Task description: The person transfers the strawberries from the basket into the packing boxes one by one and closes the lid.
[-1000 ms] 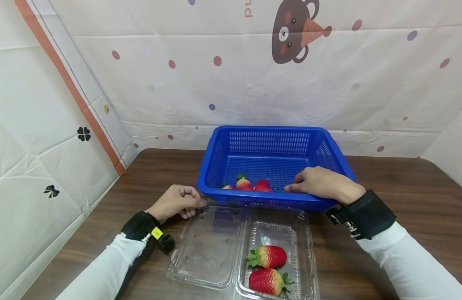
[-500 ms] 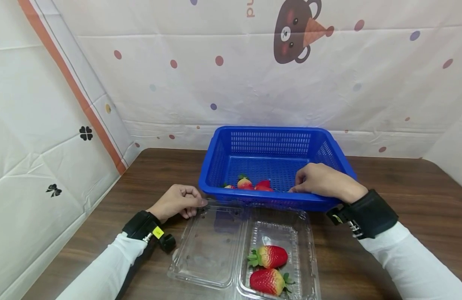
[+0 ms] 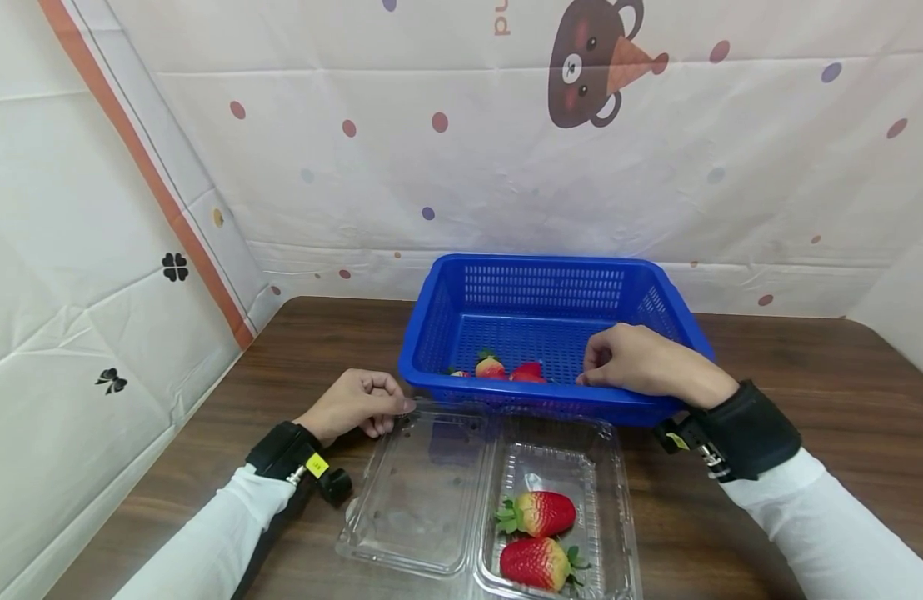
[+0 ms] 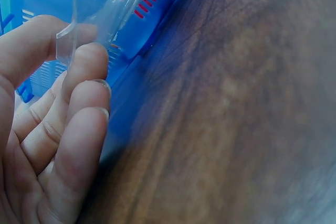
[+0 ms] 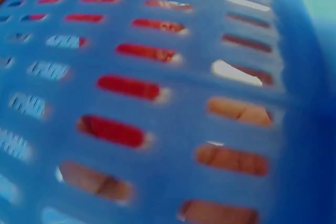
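My left hand (image 3: 356, 405) pinches the corner of the lid (image 3: 420, 492) of a clear plastic clamshell box; the left wrist view shows the clear edge (image 4: 65, 43) between thumb and fingers. The box lies unfolded, with two strawberries (image 3: 544, 513) in its right half (image 3: 551, 458). My right hand (image 3: 641, 360) reaches over the near rim into a blue basket (image 3: 536, 325), its fingertips hidden behind the wall. Through the slots, the right wrist view shows skin (image 5: 231, 159) close to a red strawberry (image 5: 126, 86); whether the hand grips it is unclear.
Several strawberries (image 3: 490, 367) lie along the basket's near left side. The basket stands directly behind the box on a brown wooden table (image 3: 791, 375). A patterned cloth (image 3: 341, 192) hangs behind the table.
My right hand has shifted slightly right and up inside the basket, its fingers more bent. The left hand keeps its place on the lid's corner.
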Available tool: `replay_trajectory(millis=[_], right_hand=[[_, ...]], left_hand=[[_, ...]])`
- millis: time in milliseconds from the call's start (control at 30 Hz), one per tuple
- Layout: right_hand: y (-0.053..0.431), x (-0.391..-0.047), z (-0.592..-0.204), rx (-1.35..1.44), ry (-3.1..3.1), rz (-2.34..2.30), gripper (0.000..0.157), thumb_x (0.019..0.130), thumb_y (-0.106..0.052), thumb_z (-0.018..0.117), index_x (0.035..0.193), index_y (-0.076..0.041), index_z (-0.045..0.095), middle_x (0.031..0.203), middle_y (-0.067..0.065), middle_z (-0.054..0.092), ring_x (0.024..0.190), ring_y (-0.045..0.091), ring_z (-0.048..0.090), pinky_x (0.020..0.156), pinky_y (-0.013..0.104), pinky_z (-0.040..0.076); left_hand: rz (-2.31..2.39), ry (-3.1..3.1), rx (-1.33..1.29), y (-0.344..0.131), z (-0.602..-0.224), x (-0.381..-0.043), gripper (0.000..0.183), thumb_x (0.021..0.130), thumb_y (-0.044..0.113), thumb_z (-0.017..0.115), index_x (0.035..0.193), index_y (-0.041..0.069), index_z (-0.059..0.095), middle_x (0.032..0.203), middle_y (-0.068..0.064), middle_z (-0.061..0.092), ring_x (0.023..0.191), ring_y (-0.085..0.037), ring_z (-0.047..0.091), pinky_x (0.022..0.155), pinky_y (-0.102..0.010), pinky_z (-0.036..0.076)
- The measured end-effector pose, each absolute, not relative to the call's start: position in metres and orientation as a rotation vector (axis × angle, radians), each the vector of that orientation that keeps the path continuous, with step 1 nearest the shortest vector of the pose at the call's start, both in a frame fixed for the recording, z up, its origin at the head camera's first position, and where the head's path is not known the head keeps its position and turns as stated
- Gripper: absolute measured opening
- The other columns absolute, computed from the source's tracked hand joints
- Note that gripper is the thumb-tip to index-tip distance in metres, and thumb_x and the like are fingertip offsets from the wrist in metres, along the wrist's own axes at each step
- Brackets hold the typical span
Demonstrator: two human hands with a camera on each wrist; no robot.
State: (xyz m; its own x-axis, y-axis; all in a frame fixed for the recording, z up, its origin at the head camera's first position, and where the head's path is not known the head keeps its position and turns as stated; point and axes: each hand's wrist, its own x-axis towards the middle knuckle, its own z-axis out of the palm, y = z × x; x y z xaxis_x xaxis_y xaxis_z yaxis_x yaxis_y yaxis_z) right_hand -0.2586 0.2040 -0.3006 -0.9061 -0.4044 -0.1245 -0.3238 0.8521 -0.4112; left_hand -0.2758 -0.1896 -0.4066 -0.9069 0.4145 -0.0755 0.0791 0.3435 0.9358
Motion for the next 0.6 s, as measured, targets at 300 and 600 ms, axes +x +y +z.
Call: replay_trajectory(millis=[300, 600], right_hand=[[0.202, -0.253, -0.294, -0.645, 2.808, -0.639, 0.011, 0.092, -0.024, 0.064, 0.083, -0.02, 0.069, 0.075, -0.004, 0.063, 0.065, 0.012, 0.053, 0.057, 0.028, 0.042], [0.205, -0.247, -0.282, -0.68, 2.749, -0.65, 0.008, 0.092, -0.027, 0.064, 0.088, -0.022, 0.069, 0.077, -0.004, 0.063, 0.067, 0.014, 0.053, 0.059, 0.03, 0.045]], left_hand=[[1.579, 2.315, 0.432, -0.189, -0.405, -0.276, 0.028, 0.082, 0.026, 0.077, 0.083, 0.001, 0.065, 0.061, -0.004, 0.062, 0.053, -0.016, 0.058, 0.046, -0.021, 0.055], [1.575, 2.309, 0.438, -0.189, -0.404, -0.276, 0.023, 0.084, 0.022, 0.075, 0.083, 0.001, 0.065, 0.06, -0.003, 0.062, 0.053, -0.016, 0.058, 0.046, -0.021, 0.055]])
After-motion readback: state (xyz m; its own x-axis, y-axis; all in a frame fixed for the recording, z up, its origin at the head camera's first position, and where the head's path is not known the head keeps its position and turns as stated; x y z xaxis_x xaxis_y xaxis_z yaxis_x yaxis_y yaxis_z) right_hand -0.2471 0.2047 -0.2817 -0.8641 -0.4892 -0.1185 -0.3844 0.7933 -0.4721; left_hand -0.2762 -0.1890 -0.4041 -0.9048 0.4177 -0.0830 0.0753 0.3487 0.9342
